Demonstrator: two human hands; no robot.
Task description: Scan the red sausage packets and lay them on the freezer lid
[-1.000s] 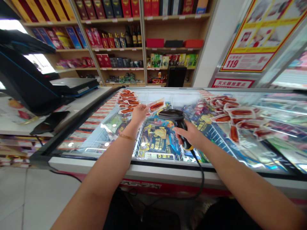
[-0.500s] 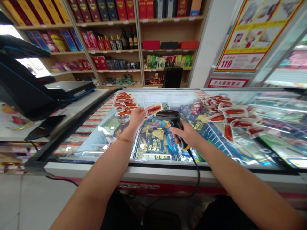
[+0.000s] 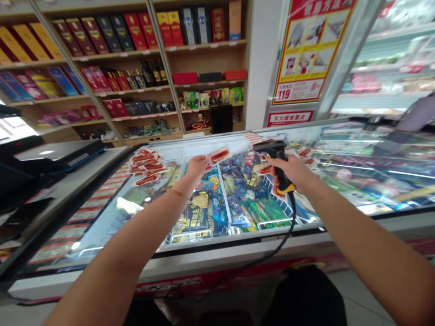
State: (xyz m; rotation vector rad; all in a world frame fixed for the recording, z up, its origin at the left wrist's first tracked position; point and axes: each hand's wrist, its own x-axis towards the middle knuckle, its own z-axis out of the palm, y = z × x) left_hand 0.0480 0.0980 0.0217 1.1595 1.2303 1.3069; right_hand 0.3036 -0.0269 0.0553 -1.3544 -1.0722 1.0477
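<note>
Between the thumb and fingers of my left hand (image 3: 197, 166) is a clear pack with a reddish-brown sausage (image 3: 220, 156), held above the freezer glass. My right hand (image 3: 288, 171) is wrapped around the handle of a black barcode scanner (image 3: 279, 174), its head turned toward the left and a cable hanging from its base. Left of my left hand lies a pile of similar sausage packs (image 3: 147, 164) on the glass. More sausage packs (image 3: 307, 154) lie behind and beside my right hand, partly covered by it and the scanner.
The chest freezer (image 3: 258, 240) spans the front, with bagged frozen food (image 3: 199, 210) under its glass. A flat weighing scale (image 3: 64, 151) stands on the left counter. Shelves of boxed goods (image 3: 204, 27) rise behind, and a fire-instruction poster (image 3: 311, 50) hangs on the wall.
The view has swung to the right. My right hand and the scanner have moved away from the sausage pack, over the right-hand packs. My left hand keeps hold of its pack.
</note>
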